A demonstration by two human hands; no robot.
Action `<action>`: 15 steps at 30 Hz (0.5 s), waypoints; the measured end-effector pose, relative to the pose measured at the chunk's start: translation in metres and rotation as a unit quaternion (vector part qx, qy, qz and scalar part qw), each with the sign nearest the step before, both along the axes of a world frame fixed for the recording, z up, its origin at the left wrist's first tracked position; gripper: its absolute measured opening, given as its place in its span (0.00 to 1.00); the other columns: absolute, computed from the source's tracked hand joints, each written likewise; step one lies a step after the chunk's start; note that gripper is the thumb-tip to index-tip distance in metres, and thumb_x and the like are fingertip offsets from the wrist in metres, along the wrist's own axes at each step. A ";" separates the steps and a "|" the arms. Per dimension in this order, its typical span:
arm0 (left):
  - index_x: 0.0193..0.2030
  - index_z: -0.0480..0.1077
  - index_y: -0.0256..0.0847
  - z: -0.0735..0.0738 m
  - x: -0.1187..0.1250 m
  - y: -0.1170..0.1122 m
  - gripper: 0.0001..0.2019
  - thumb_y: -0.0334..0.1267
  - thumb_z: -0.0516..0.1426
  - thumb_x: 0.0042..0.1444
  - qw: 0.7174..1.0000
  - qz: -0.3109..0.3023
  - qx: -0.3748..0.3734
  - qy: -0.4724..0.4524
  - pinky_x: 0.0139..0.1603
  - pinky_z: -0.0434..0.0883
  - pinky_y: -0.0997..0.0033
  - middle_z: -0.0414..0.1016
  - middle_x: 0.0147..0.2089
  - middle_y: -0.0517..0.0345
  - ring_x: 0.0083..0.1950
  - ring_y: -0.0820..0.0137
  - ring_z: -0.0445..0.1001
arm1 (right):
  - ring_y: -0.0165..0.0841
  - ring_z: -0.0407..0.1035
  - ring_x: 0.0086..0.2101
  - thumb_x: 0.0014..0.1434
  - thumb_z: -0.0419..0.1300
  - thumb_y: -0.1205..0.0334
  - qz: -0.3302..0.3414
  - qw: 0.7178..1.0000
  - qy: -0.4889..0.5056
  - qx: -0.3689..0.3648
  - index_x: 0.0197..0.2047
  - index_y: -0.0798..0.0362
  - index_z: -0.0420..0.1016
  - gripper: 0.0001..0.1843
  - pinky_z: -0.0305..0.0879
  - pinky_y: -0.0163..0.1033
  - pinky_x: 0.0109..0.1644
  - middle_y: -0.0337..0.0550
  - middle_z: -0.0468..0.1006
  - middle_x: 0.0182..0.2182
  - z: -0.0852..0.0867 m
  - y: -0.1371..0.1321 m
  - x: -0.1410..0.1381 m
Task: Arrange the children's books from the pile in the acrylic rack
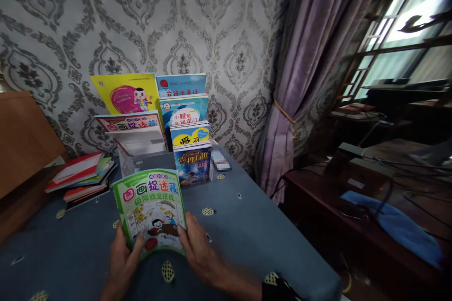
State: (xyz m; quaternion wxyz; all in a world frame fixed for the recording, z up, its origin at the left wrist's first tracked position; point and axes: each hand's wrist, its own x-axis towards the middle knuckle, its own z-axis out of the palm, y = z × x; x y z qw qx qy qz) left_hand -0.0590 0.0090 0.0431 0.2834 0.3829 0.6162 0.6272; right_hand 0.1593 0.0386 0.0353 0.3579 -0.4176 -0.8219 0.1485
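Grip, two-handed: left hand (123, 256) and right hand (199, 242) closed on the lower side edges of one green-bordered hide-and-seek picture paperback (151, 211), lower centre of the frame, thumbs in front, cover facing the wearer; the spread hold probably steadies its limp, bowed body. Upright books, centre, two tiered columns: yellow picture book (122, 94), navy-covered paperback (193, 164), others, presumably stepped so titles show. Clear-sided rack (127, 165), apparently plastic, behind the held volume. Loose pile of thin books (83, 169), left. Bench (240, 225): smooth blue-grey covering, yellow dotted motifs. Purple curtain (307, 47), upper right: pleated, tied.
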 end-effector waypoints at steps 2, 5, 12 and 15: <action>0.51 0.67 0.43 0.004 0.000 -0.003 0.32 0.47 0.69 0.39 0.999 0.025 0.012 0.043 0.48 0.75 0.67 0.79 0.48 0.52 0.51 0.53 0.76 | 0.41 0.69 0.54 0.71 0.39 0.56 0.022 0.999 0.024 -0.016 0.61 0.50 0.66 0.23 0.68 0.45 0.59 0.49 0.76 0.53 0.021 0.000 -0.002; 0.50 0.67 0.44 0.011 -0.001 -0.007 0.29 0.47 0.67 0.40 0.995 0.038 0.022 0.087 0.44 0.75 0.68 0.79 0.44 0.53 0.49 0.53 0.77 | 0.40 0.71 0.49 0.71 0.37 0.59 0.068 0.997 0.032 -0.026 0.56 0.52 0.69 0.24 0.69 0.46 0.57 0.50 0.77 0.47 0.040 0.001 -0.004; 0.46 0.71 0.42 0.013 -0.007 -0.009 0.26 0.42 0.67 0.38 0.997 0.023 -0.015 0.067 0.43 0.74 0.66 0.80 0.40 0.50 0.45 0.51 0.77 | 0.43 0.72 0.50 0.71 0.38 0.54 0.063 0.997 -0.023 -0.031 0.61 0.46 0.67 0.24 0.72 0.49 0.55 0.47 0.78 0.48 0.022 0.010 -0.001; 0.48 0.71 0.43 0.003 -0.010 -0.007 0.27 0.41 0.68 0.38 0.998 0.048 -0.013 0.043 0.44 0.74 0.64 0.80 0.41 0.49 0.46 0.51 0.77 | 0.43 0.72 0.50 0.71 0.37 0.52 0.065 0.997 -0.002 -0.035 0.61 0.45 0.67 0.25 0.74 0.46 0.51 0.47 0.77 0.49 0.008 0.018 -0.006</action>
